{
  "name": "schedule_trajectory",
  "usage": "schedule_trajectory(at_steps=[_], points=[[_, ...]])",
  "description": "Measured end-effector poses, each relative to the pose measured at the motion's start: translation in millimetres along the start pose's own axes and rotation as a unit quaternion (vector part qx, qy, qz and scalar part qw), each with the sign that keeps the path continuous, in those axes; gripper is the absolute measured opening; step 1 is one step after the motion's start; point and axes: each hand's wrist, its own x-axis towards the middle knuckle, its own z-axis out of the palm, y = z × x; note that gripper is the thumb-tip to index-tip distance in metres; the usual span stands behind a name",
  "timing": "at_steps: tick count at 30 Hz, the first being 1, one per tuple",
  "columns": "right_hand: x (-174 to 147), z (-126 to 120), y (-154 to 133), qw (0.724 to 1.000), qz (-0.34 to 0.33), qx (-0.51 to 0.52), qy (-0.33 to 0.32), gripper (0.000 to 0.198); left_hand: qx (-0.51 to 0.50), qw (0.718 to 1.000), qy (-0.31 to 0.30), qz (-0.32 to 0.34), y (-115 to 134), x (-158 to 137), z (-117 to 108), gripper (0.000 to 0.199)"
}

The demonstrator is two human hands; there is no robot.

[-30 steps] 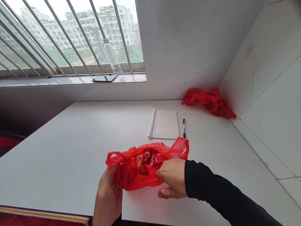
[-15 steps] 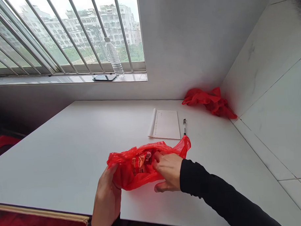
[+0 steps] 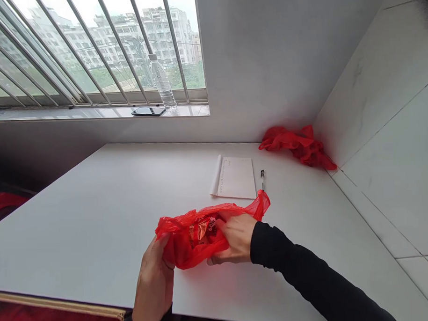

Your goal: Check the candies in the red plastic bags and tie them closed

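A red plastic bag (image 3: 189,260) lies near the table's front edge with its mouth spread upward. Shiny red and gold packets (image 3: 202,230) with printed lettering show inside it. My left hand (image 3: 153,275) grips the bag's left rim, thumb on the near side. Over the right part of the mouth, my right hand (image 3: 237,237) has its fingers reaching inside while the thumb lies along the outer front wall. Those fingertips are hidden, so whether a packet is in them does not show, but the bag's near edge sits between thumb and fingers.
Behind the bag lie an open notepad (image 3: 235,177) and a pen (image 3: 263,177) on the white table (image 3: 96,221). A crumpled red bag (image 3: 294,146) rests in the back right corner. The windowsill holds a water bottle (image 3: 163,85) and a phone (image 3: 148,111).
My right hand has moved slightly left, its fingers deeper in the bag and its thumb now against the front wall. The bag and my left hand have shifted a little right.
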Motion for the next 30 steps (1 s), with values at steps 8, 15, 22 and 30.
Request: schedule_trajectory(at_steps=[8, 15, 22, 30], points=[[8.5, 7.6, 5.4, 0.998, -0.061, -0.025, 0.017, 0.058, -0.005, 0.999, 0.036, 0.041, 1.2, 1.9, 2.8, 0.025], [11.3, 3.0, 5.7, 0.996, -0.061, -0.058, 0.012, 0.053, -0.052, 0.99, 0.117, 0.053, 4.2, 0.2, 6.6, 0.021], [11.4, 3.8, 2.2, 0.993, -0.108, -0.047, -0.018, 0.045, -0.036, 0.994, 0.091, 0.039, 4.1, -1.7, 4.6, 0.02], [20.5, 23.4, 4.1, 0.987, -0.15, -0.02, 0.047, 0.06, -0.014, 0.998, 0.047, 0.037, 1.1, 0.0, 3.1, 0.028]])
